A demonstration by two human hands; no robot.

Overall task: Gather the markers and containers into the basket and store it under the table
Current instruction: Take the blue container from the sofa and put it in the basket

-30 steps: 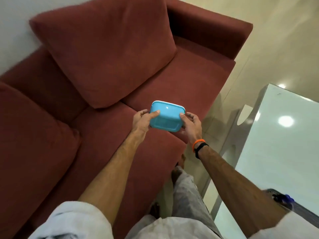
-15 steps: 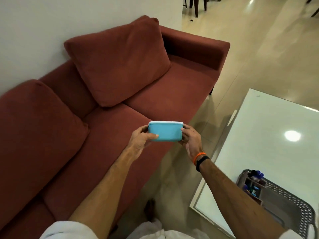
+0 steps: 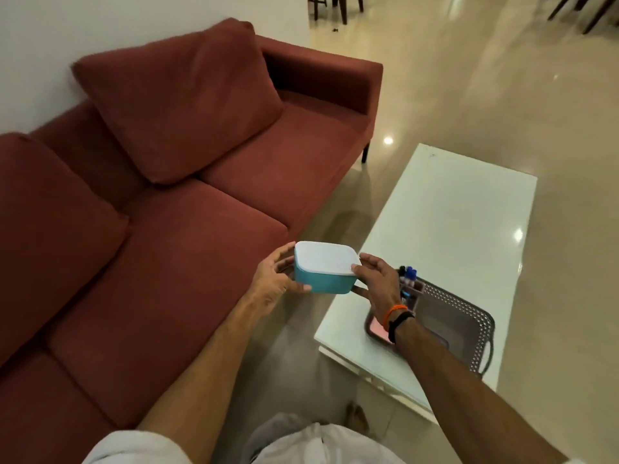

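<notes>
I hold a blue container with a white lid (image 3: pixel 324 266) upright in both hands, in the gap between the sofa and the table. My left hand (image 3: pixel 275 282) grips its left side and my right hand (image 3: pixel 378 283) its right side. Just right of it, a grey perforated basket (image 3: pixel 469 313) stands on the near end of the white table (image 3: pixel 462 212). Markers (image 3: pixel 409 275) stand in a small holder at the basket's near-left corner. Something pink (image 3: pixel 378 329) lies on the basket's floor, partly hidden by my right wrist.
A red sofa (image 3: pixel 187 249) with two loose cushions fills the left side. Glossy beige floor (image 3: pixel 485 95) runs around the table. Dark chair legs (image 3: pixel 338 8) stand at the far top edge. My legs and foot show at the bottom.
Both hands have carried the container from over the sofa seat rightward toward the table. The container turned lid-up. The view swung right, bringing the basket into full sight.
</notes>
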